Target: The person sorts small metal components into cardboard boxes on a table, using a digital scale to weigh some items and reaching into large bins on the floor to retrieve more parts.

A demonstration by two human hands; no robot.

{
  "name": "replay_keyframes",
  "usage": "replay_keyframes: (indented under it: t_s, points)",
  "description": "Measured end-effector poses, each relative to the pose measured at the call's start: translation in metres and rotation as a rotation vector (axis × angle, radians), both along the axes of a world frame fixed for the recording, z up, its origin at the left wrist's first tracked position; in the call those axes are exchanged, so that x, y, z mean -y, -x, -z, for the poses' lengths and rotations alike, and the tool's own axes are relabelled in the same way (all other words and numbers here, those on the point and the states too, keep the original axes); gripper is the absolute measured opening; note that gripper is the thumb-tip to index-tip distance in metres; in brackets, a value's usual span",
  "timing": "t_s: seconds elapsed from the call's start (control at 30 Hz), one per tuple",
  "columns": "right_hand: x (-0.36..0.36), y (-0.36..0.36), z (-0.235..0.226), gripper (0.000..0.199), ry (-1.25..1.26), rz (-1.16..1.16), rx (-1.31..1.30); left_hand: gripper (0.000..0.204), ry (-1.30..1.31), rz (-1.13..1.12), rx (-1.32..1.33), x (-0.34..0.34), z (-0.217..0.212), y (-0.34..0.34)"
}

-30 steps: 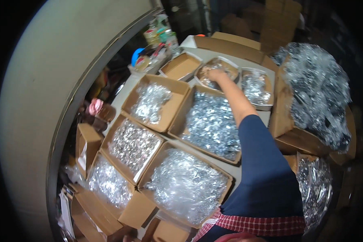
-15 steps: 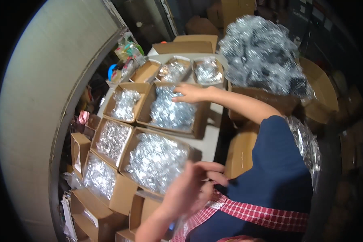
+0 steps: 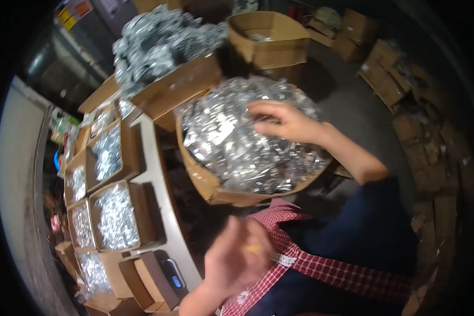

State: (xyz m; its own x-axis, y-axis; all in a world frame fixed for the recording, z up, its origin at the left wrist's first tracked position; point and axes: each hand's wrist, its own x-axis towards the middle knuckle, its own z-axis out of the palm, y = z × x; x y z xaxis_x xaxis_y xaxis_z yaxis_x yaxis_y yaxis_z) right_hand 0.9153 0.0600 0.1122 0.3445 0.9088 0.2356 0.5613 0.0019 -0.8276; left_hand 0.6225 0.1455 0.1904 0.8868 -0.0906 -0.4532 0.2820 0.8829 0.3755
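My right hand is over a big cardboard box heaped with small shiny clear packets. Its fingers are stretched out with the thumb apart, and nothing shows in them. Whether the fingertips touch the packets I cannot tell. My left hand is in front of the red checked apron, blurred by motion. Its fingers look curled, with a small yellow spot between them that is too smeared to name.
On the white table at the left stand several smaller boxes of shiny packets. A blue device lies near its edge. Behind is a pile of clear plastic bags beside another large box. Cartons line the right side.
The view has swung to the right. My right hand has left the box of packets on the table and is now over the big box. My left hand stays before the apron.
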Motion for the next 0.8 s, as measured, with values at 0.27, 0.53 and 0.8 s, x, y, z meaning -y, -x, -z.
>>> replay_keyframes:
  t_s: [0.27, 0.53, 0.8]
  points:
    - [0.289, -0.081, 0.099, 0.026, -0.189, 0.867, -0.715, 0.025, 0.051, -0.232, -0.322, 0.116, 0.153, -0.051]
    - [0.434, -0.126, 0.239, 0.022, 0.048, 0.625, -0.742, 0.026, 0.257, 0.147, -0.279, 0.267, 0.193, -0.236]
    - [0.647, -0.116, 0.315, 0.026, 0.966, 0.745, -0.211, 0.029, 0.384, 0.132, -0.425, 0.394, 0.293, -0.342]
